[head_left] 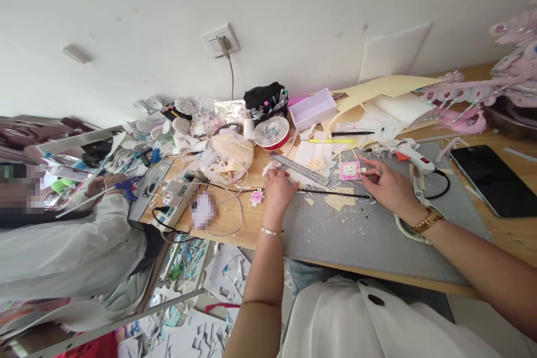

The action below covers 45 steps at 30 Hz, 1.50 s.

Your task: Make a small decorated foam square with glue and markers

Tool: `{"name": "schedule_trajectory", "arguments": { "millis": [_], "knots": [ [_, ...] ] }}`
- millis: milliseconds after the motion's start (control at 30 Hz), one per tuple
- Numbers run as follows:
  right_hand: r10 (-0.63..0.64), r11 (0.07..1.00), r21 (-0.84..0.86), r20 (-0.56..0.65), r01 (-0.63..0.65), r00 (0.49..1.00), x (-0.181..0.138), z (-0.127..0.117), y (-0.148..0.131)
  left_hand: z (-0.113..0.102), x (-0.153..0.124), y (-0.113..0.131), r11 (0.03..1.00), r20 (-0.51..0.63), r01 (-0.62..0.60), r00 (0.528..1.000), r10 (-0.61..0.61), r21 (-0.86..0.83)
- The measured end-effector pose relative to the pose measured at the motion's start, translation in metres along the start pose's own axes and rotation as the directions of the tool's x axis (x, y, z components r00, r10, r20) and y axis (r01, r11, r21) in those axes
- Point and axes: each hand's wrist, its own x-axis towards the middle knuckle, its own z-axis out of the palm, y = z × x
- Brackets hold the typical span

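My left hand (279,188) rests on the wooden desk at the left edge of the grey cutting mat (356,235); its fingers are curled near the end of a metal ruler (304,169), and I cannot see anything in them. My right hand (388,184) lies over the mat with fingers stretched toward a small pink square piece with a smiling face (349,170), touching its right edge. A beige grid-cut piece (342,199) lies between the hands. A thin black rod (331,193) runs across the mat.
A white glue gun (413,155) with a black cord lies right of my right hand. A dark tablet (490,179) sits at far right. Bowls, a pen holder (268,102), a lilac box (313,108) and paper clutter the back. Another person in white (71,246) works at left.
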Motion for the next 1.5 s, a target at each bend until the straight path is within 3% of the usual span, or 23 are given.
{"name": "schedule_trajectory", "arguments": {
  "millis": [433, 800, 1000, 1133, 1300, 1400, 1500],
  "knots": [
    [-0.049, 0.999, 0.015, -0.020, 0.049, 0.999, -0.001, 0.000, 0.000, -0.002, 0.007, 0.002, 0.994, 0.036, 0.065, 0.997, -0.062, -0.085],
    [-0.056, 0.998, 0.031, -0.020, 0.057, 0.998, 0.000, 0.001, 0.002, 0.003, 0.028, -0.009, 0.936, 0.116, 0.084, 0.992, -0.047, -0.342],
    [-0.040, 0.999, 0.014, 0.006, 0.040, 0.999, -0.001, 0.000, 0.001, 0.006, 0.034, -0.013, 0.893, 0.093, 0.106, 0.993, -0.072, -0.437],
    [-0.057, 0.998, 0.003, -0.001, 0.057, 0.998, -0.001, 0.000, 0.002, 0.005, 0.032, -0.012, 0.914, 0.098, 0.105, 0.993, -0.072, -0.392],
    [-0.050, 0.999, -0.008, -0.001, 0.050, 0.999, 0.000, 0.001, 0.003, -0.012, 0.035, 0.003, 0.980, 0.034, 0.036, 0.999, -0.030, -0.194],
    [-0.045, 0.999, -0.006, 0.008, 0.045, 0.999, 0.000, -0.001, 0.001, -0.022, 0.056, 0.020, 0.998, 0.004, -0.004, 1.000, 0.004, -0.061],
    [-0.031, 0.999, -0.019, 0.020, 0.032, 0.999, 0.000, -0.002, -0.001, -0.020, 0.087, 0.037, 0.998, 0.052, -0.042, 0.998, 0.039, 0.052]
  ]
}}
